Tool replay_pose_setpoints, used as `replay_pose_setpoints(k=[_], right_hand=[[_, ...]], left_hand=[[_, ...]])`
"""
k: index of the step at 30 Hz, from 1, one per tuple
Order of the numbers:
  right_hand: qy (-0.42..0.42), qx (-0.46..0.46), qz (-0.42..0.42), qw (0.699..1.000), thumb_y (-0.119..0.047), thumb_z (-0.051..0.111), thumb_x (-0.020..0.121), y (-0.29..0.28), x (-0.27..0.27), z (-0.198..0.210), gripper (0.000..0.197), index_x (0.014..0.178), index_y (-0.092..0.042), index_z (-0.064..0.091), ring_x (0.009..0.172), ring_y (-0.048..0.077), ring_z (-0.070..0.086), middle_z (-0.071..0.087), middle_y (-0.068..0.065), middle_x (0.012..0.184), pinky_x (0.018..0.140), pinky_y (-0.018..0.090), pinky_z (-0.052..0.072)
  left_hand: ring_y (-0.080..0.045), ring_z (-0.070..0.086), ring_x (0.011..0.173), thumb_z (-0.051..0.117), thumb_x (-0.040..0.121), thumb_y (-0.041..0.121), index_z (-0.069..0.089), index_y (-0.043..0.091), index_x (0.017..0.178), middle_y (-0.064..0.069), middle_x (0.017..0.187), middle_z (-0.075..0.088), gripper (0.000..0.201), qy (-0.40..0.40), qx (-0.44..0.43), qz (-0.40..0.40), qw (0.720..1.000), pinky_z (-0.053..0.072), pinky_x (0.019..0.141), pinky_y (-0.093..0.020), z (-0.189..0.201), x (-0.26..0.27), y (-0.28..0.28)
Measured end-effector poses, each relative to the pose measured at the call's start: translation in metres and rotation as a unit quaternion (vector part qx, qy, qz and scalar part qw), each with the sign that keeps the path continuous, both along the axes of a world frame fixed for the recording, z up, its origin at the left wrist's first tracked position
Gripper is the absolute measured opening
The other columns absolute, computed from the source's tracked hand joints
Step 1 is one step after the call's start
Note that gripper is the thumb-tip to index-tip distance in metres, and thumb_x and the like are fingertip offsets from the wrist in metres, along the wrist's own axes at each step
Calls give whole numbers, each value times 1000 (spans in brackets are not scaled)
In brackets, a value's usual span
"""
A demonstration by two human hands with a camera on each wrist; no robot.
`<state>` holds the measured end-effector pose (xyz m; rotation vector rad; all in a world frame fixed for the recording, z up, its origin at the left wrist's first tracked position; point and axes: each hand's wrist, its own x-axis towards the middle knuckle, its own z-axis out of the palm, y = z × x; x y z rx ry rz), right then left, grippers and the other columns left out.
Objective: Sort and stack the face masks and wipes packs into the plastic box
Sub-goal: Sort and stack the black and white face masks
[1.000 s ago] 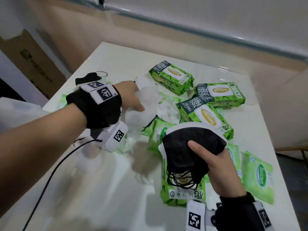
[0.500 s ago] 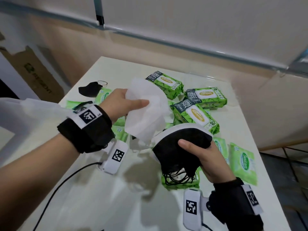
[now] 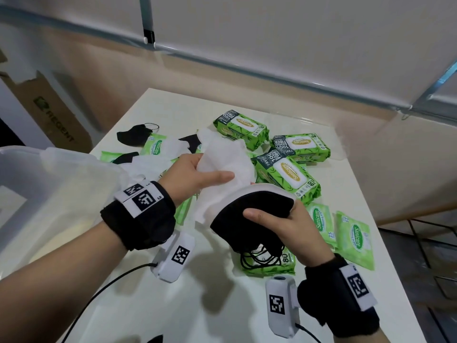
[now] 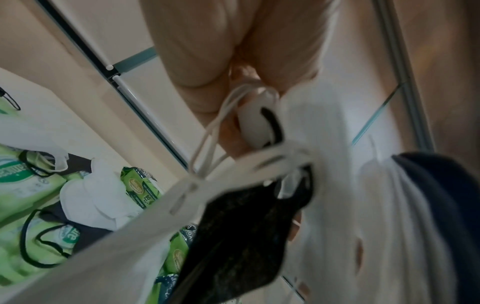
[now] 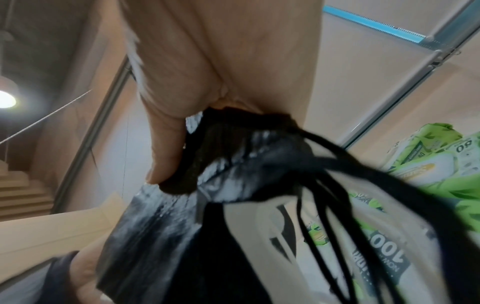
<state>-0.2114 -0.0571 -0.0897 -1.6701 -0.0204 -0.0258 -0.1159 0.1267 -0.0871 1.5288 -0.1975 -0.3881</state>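
Observation:
My left hand point(image 3: 197, 173) pinches a white face mask point(image 3: 223, 159) and holds it against the top of a stack of masks point(image 3: 249, 214), black on the outside with a white edge. My right hand point(image 3: 286, 224) grips that stack from below, thumb across the black front, ear loops dangling. In the left wrist view the white mask point(image 4: 324, 131) and its loops hang from my fingers. In the right wrist view the black masks point(image 5: 207, 185) fill the frame under my thumb. The clear plastic box point(image 3: 49, 184) stands at the left. Green wipes packs point(image 3: 286, 173) lie scattered across the white table point(image 3: 153, 305).
More masks lie loose at the table's far left: a black one point(image 3: 136, 134) and white ones point(image 3: 173, 147) on small green packs. Small wipes packs point(image 3: 356, 233) sit near the right edge. A cardboard box point(image 3: 49, 115) leans beside the table. A wall runs behind.
My left hand has lifted the white mask off the pile and brought it right and toward me, onto the stack in my right hand. The view has tilted up, and the box has come into view.

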Motion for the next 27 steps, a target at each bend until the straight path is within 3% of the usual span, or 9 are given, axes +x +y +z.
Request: replay_pose_setpoints(k=[3,5,8,12,14,17,20,22,27], right_hand=[[-7,-11,-6,1000,-3,75,78,4,1,0,16,94,-2,72,86,21,71,74,13,89,76,28,55],[-14,-12,-19,1000,-1,74,77,5,2,2,14,91,-1,72,82,18,71,74,12,87,72,25,55],[-23,-7,-21,1000,2,73,76,5,3,5,12,87,-2,72,76,13,70,74,8,81,67,21,54],[-20,-38,7,999,-1,76,74,3,3,5,13,87,-4,73,77,15,70,74,12,83,70,25,55],[-17,-61,10,998,-10,83,70,1,3,1,28,94,-2,70,83,19,70,72,12,88,73,29,56],[-17,-100,-7,995,-27,83,59,2,5,-4,54,99,2,61,83,17,65,66,-1,84,75,32,52],[-44,-114,-15,992,-40,82,55,4,7,-3,60,96,0,64,89,18,64,63,5,91,77,32,51],[-65,-122,-16,990,-45,79,57,6,7,0,56,91,-2,67,88,20,64,61,8,90,76,32,51],[-80,-95,-3,992,-16,84,64,9,8,4,31,80,1,64,69,9,61,61,-7,69,63,19,47]], left_hand=[[-24,71,87,77,59,27,71,12,89,-6,92,74,34,1,-11,-5,1000,56,79,-36,1,-1,2],[-23,71,86,77,58,27,71,12,88,-7,91,74,33,-4,-11,-17,1000,57,78,-35,1,-1,2],[-17,70,73,81,58,19,74,17,70,-3,80,74,15,-10,-20,-46,999,56,64,-26,4,-3,3],[-10,64,59,84,61,8,73,19,58,3,65,70,16,-38,-17,-55,998,50,55,-20,6,-6,2],[-9,63,57,80,63,7,73,18,58,3,63,70,14,-49,-26,-47,997,49,54,-19,7,-7,2],[-10,63,60,80,56,14,74,14,61,0,66,71,8,-52,-43,-44,997,51,57,-20,8,-9,1],[-5,60,59,78,57,15,74,18,58,4,63,69,5,-64,-47,-58,995,50,57,-18,9,-12,-2],[-1,59,58,76,65,6,74,23,56,8,61,69,20,-82,-51,-71,993,48,56,-15,7,-14,-4],[-11,64,68,84,60,14,76,19,67,-1,73,73,12,-64,-48,-78,994,53,65,-25,3,-12,-5]])
